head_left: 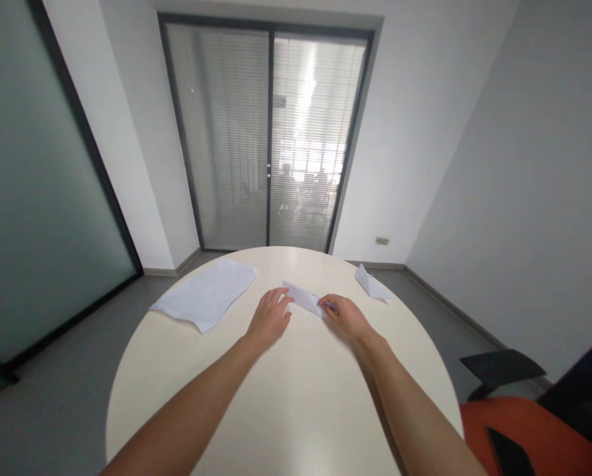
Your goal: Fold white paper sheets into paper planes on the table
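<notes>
A narrow strip of folded white paper (303, 299) lies slantwise on the round table between my two hands. My right hand (344, 313) is closed at the strip's right end, thumb and fingers pinched on it and partly hiding that end. Close to the left end is my left hand (270, 314), its fingers curved and apart, the fingertips at the paper's edge. Whether they press on it I cannot tell.
White sheets (211, 291) lie at the table's left edge, and a folded paper piece (370, 284) stands at its far right. The round cream table (276, 410) has an orange chair (534, 430) at its right. A glass door (271, 132) is beyond.
</notes>
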Available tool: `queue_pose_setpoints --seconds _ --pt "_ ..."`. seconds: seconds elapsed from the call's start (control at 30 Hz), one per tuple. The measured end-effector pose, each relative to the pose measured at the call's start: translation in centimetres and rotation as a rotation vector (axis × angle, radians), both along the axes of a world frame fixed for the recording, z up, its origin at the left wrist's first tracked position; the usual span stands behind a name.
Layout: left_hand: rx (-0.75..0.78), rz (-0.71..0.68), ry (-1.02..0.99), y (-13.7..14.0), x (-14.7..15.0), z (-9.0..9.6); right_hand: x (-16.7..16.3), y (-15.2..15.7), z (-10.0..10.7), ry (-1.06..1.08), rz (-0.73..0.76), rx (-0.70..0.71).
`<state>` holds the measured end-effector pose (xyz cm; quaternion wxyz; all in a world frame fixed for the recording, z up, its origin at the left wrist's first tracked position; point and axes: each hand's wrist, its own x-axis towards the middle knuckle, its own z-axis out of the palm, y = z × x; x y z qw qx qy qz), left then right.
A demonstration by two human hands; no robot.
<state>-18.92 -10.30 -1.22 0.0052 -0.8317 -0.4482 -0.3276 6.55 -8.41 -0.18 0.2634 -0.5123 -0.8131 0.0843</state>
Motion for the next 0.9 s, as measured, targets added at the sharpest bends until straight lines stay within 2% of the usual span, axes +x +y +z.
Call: queue_pose_setpoints --seconds 0.23,0.47,0.9 --pt "-0.086 0.0 0.01 0.5 -0.3 -1.7 2.3 0.8 -0.6 0.049 -0.33 0.058" --pt "-0.147 0.012 0.02 0.7 -0.3 -2.0 3.5 2.0 -1.3 0.048 -0.552 0.014" --pt "-0.144 0.028 0.065 1.3 -0.5 -2.1 6.2 5.3 -0.9 -0.059 -0.577 -0.037"
